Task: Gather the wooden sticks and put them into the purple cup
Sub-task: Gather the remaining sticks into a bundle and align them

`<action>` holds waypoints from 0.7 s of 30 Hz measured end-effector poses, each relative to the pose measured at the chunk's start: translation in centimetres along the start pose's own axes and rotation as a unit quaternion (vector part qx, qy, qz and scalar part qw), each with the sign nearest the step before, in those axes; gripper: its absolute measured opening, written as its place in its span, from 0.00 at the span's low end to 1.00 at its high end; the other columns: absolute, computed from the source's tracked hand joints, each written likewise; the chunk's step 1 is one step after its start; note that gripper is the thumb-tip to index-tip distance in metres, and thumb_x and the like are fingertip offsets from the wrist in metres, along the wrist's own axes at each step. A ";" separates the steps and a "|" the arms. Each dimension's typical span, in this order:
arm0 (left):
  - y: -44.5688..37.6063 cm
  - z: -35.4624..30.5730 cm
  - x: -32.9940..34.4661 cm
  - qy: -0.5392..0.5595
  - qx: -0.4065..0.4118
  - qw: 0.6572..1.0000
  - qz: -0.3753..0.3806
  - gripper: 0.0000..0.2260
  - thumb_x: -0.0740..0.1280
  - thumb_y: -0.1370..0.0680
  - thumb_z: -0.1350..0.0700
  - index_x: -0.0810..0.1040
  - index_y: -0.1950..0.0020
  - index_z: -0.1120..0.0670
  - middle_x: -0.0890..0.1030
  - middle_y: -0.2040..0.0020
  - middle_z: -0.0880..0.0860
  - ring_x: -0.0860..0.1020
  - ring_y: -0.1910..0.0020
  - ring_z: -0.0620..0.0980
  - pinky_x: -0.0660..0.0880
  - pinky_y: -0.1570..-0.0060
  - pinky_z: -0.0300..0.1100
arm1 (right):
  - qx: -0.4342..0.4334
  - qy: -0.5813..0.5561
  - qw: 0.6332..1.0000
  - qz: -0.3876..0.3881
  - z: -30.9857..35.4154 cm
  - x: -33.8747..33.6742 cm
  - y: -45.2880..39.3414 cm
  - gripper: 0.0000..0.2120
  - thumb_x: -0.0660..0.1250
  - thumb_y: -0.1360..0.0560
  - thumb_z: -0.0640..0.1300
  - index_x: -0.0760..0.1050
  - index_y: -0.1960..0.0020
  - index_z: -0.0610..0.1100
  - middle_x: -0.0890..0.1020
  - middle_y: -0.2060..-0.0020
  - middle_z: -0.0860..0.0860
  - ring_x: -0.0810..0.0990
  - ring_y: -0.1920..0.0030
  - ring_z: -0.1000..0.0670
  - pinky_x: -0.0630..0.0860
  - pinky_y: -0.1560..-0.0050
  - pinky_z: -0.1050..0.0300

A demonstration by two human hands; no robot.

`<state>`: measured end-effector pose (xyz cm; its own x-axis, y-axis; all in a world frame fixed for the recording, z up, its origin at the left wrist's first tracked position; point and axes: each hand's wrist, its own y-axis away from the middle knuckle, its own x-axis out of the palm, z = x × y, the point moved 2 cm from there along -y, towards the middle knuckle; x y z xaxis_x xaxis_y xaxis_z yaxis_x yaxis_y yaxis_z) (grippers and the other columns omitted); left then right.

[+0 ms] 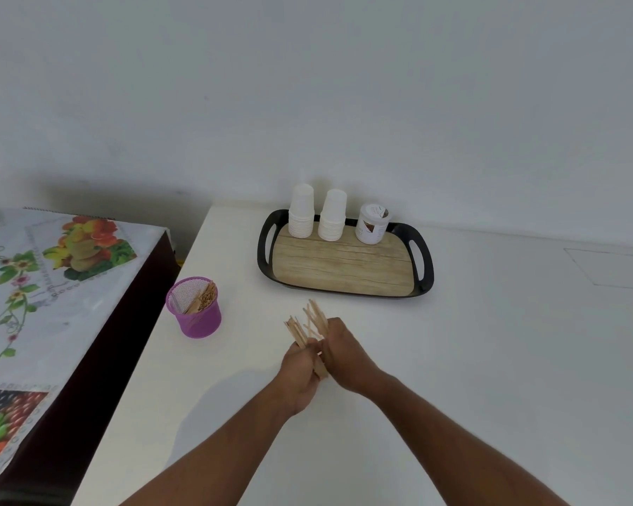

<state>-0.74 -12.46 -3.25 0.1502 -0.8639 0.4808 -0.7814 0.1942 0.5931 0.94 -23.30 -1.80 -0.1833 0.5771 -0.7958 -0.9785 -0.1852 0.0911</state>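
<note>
A bundle of wooden sticks [309,325] stands up between both hands above the white table [490,359], its upper ends fanned out. My left hand [300,374] grips the bundle from the left, and my right hand [348,356] holds it from the right. Their lower ends are hidden between my palms. The purple mesh cup [195,311] stands to the left near the table's left edge, with several sticks leaning inside it.
A black-rimmed tray [344,268] with a wood-look base sits behind my hands, carrying two stacks of white cups [317,217] and a white jar [371,224]. A lower table with a fruit-print cloth [52,286] stands left of the white table.
</note>
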 end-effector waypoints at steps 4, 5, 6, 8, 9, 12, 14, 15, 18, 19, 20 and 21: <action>0.1 -0.5 1.0 0.041 0.009 0.999 0.000 0.14 0.54 0.13 0.56 0.73 0.31 0.56 0.82 0.37 0.57 0.78 0.36 0.54 0.74 0.32 0.51 | 0.023 -0.035 0.999 -0.015 1.4 0.6 -0.6 0.11 0.54 0.19 0.48 0.70 0.50 0.41 0.78 0.54 0.43 0.73 0.59 0.51 0.73 0.59 0.57; 0.0 -0.5 1.0 0.040 0.008 0.999 -0.003 0.13 0.55 0.13 0.56 0.72 0.31 0.56 0.81 0.37 0.58 0.78 0.36 0.54 0.73 0.31 0.52 | 0.018 -0.032 0.999 -0.018 1.5 0.7 -0.6 0.12 0.55 0.19 0.47 0.70 0.50 0.39 0.78 0.54 0.42 0.72 0.59 0.50 0.73 0.58 0.55; 0.0 -0.5 1.1 0.034 0.008 0.999 -0.007 0.13 0.57 0.14 0.56 0.71 0.31 0.56 0.81 0.37 0.58 0.79 0.36 0.55 0.73 0.31 0.53 | 0.026 -0.031 0.999 -0.010 1.4 0.9 -0.7 0.10 0.56 0.18 0.45 0.71 0.48 0.38 0.78 0.53 0.41 0.72 0.58 0.50 0.73 0.57 0.54; -0.1 -0.3 1.2 0.025 0.009 1.000 -0.011 0.12 0.58 0.15 0.57 0.71 0.32 0.57 0.81 0.37 0.60 0.79 0.37 0.57 0.75 0.33 0.54 | 0.017 0.026 0.999 0.008 1.0 1.5 -0.8 0.07 0.60 0.18 0.40 0.72 0.43 0.38 0.77 0.48 0.40 0.73 0.55 0.49 0.75 0.53 0.54; -0.2 -0.2 1.2 0.024 0.008 1.000 -0.010 0.12 0.58 0.15 0.58 0.71 0.32 0.58 0.81 0.37 0.61 0.79 0.36 0.57 0.76 0.35 0.54 | 0.003 0.069 0.998 0.011 0.8 1.7 -0.8 0.08 0.61 0.18 0.40 0.72 0.40 0.39 0.76 0.46 0.41 0.74 0.52 0.48 0.76 0.51 0.55; -0.1 -0.2 1.1 0.028 0.010 1.000 0.001 0.13 0.56 0.14 0.57 0.73 0.33 0.60 0.82 0.39 0.61 0.80 0.37 0.58 0.77 0.36 0.52 | -0.035 0.119 0.992 0.015 0.4 2.0 -0.9 0.17 0.62 0.17 0.41 0.69 0.29 0.42 0.74 0.41 0.44 0.74 0.45 0.48 0.76 0.44 0.56; -0.2 -0.3 1.1 0.039 0.011 0.999 0.006 0.15 0.55 0.13 0.54 0.74 0.32 0.59 0.83 0.39 0.61 0.80 0.37 0.57 0.75 0.33 0.54 | -0.042 0.105 0.993 0.014 0.4 1.8 -0.9 0.17 0.58 0.15 0.44 0.67 0.27 0.41 0.73 0.39 0.42 0.74 0.41 0.45 0.75 0.39 0.52; -0.2 -0.4 1.0 0.048 0.010 0.999 0.004 0.16 0.55 0.13 0.52 0.74 0.32 0.59 0.83 0.39 0.60 0.80 0.37 0.57 0.74 0.32 0.55 | -0.034 0.089 0.995 0.007 0.5 1.6 -0.9 0.16 0.56 0.14 0.48 0.69 0.31 0.40 0.74 0.39 0.42 0.75 0.40 0.44 0.75 0.39 0.50; -0.2 -1.1 0.9 0.070 0.009 0.998 -0.001 0.18 0.56 0.14 0.49 0.75 0.33 0.59 0.84 0.41 0.59 0.82 0.40 0.55 0.78 0.38 0.50 | -0.072 0.094 0.993 0.004 0.6 0.9 -0.7 0.18 0.52 0.13 0.54 0.71 0.37 0.41 0.73 0.45 0.45 0.75 0.45 0.45 0.77 0.46 0.57; -0.2 -1.4 1.0 0.071 0.008 0.997 -0.005 0.17 0.57 0.14 0.49 0.75 0.33 0.59 0.85 0.42 0.60 0.83 0.41 0.55 0.80 0.43 0.48 | -0.084 0.089 0.992 0.011 0.6 0.8 -0.5 0.18 0.52 0.13 0.51 0.72 0.34 0.40 0.71 0.46 0.47 0.73 0.47 0.47 0.74 0.48 0.62; -0.3 -1.6 1.1 0.069 0.008 0.997 -0.012 0.17 0.57 0.14 0.50 0.75 0.34 0.60 0.85 0.43 0.60 0.83 0.42 0.55 0.81 0.48 0.46 | -0.100 0.074 0.992 0.019 0.6 0.7 -0.4 0.17 0.52 0.12 0.48 0.72 0.32 0.39 0.70 0.46 0.47 0.71 0.48 0.49 0.72 0.49 0.65; -0.3 -1.8 1.2 0.068 0.007 0.997 -0.022 0.17 0.57 0.14 0.50 0.75 0.34 0.60 0.85 0.43 0.61 0.84 0.43 0.55 0.81 0.51 0.45 | -0.099 0.048 0.994 0.020 0.6 0.5 -0.4 0.17 0.53 0.12 0.46 0.72 0.31 0.38 0.70 0.46 0.46 0.71 0.48 0.49 0.72 0.50 0.66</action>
<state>0.76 -12.71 -1.75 0.2651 -0.8004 0.5376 -0.7805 0.1493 0.6071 1.13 -22.42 -1.87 -0.2031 0.4887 -0.8485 -0.9307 -0.3656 0.0122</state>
